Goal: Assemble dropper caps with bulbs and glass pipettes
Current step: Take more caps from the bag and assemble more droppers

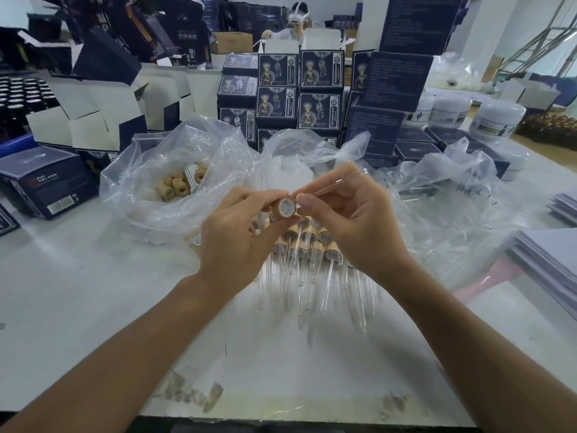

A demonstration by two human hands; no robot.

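White surface (78,292) carrying, largest first: a clear bag (175,170) of wooden caps at 11 o'clock; a pile of assembled droppers (307,260) at centre. Left hand (237,235), grip clamped on a wooden dropper cap (283,207), open end toward the viewer. Right hand (349,220), grip pinched on a glass pipette (331,182) slanting toward 2 o'clock, its near end at the cap's rim.

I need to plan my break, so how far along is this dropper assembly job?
Done: a pile of finished droppers lies on the table. In hand: the left hand holds a cap while the right hand brings a glass pipette to it. Left: loose caps in the bag.
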